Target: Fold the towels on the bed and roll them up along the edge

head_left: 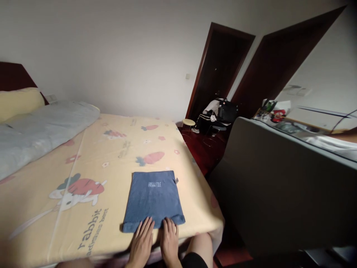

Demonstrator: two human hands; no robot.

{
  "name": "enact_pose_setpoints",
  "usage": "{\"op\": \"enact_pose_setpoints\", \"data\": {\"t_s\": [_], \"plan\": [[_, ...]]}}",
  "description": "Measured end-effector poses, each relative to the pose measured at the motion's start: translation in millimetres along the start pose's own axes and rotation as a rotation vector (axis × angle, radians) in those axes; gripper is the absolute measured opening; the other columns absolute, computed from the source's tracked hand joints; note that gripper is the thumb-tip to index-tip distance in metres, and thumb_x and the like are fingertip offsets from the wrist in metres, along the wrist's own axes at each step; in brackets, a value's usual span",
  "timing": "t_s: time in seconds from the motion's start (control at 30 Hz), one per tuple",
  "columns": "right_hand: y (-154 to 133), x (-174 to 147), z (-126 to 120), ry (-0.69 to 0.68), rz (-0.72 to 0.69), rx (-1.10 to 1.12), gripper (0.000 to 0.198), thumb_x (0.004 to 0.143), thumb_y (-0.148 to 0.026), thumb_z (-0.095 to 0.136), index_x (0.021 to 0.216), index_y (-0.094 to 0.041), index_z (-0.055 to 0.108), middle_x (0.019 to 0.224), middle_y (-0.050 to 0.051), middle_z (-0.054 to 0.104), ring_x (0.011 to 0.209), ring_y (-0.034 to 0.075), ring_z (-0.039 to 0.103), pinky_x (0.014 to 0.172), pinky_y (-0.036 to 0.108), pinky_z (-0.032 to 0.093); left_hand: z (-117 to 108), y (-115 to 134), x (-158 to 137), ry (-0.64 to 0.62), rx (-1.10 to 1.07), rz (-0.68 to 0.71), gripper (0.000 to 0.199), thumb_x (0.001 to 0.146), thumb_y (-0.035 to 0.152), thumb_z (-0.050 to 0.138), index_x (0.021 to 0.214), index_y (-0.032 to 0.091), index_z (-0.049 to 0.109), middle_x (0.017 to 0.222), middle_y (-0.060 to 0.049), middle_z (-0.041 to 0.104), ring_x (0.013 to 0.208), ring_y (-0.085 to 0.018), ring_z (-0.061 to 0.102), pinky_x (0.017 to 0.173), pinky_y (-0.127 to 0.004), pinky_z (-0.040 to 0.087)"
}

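A blue cloth (153, 201), folded into a near square, lies on the bed's yellow sheet. White lettering shows upside down near its far edge, and a small tag sticks out on the right. The near edge is turned up into a thick fold. My left hand (142, 240) rests on that fold with its fingers stretched out. Beside it, my right hand (169, 238) has its fingers bent over the same fold, close to the right corner. Both thumbs are hidden from view.
The bed (106, 201) has a rabbit-and-carrot print. A grey quilt (50, 123) and a yellow pillow (21, 102) lie at the left. To the right stands a dark panel (284, 186) with cluttered things behind it. A stool (188, 122) and a black bag (227, 111) are near the door.
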State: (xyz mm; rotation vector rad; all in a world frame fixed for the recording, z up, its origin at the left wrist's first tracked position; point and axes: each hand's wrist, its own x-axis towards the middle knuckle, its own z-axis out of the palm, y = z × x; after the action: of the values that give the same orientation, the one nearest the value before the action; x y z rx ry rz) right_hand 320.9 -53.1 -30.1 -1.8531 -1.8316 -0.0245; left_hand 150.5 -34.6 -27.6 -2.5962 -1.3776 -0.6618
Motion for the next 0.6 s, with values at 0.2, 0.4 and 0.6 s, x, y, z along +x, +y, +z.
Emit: {"op": "enact_pose_setpoints", "data": {"t_s": [0.2, 0.4, 0.6], "plan": [[-22.2, -4.7, -29.2, -0.247, -0.411, 0.110, 0.056, 0.101, -0.028, 0.030, 0.155, -0.027, 0.015, 0.154, 0.004, 0.033, 0.141, 0.022, 0.034, 0.113, 0.042, 0.033, -24.2, -9.8, -3.3, -0.066, 0.029, 0.112, 0.061, 0.097, 0.027, 0.035, 0.154, 0.023, 0.014, 0.152, -0.002, 0.039, 0.138, -0.013, 0.040, 0.114, -0.033, 0.032], [30.3, -9.2, -31.2, -0.062, -0.243, -0.073, 0.059, 0.102, -0.039, 0.040, 0.154, -0.030, 0.014, 0.151, 0.004, 0.037, 0.135, 0.025, 0.043, 0.109, 0.046, 0.037, -31.3, -30.7, -15.6, -0.077, 0.108, -0.093, 0.058, 0.098, 0.036, 0.035, 0.153, 0.032, 0.017, 0.154, 0.002, 0.038, 0.140, -0.017, 0.036, 0.119, -0.043, 0.018], [91.3, -12.8, -41.7, -0.006, -0.169, -0.126, 0.060, 0.101, -0.043, 0.041, 0.155, -0.033, 0.015, 0.148, 0.001, 0.044, 0.133, 0.028, 0.045, 0.107, 0.044, 0.038, -34.7, -56.7, -31.3, -0.145, 0.138, -0.300, 0.053, 0.096, 0.041, 0.031, 0.149, 0.034, 0.030, 0.153, -0.001, 0.037, 0.142, -0.023, 0.034, 0.118, -0.056, 0.009]]}}
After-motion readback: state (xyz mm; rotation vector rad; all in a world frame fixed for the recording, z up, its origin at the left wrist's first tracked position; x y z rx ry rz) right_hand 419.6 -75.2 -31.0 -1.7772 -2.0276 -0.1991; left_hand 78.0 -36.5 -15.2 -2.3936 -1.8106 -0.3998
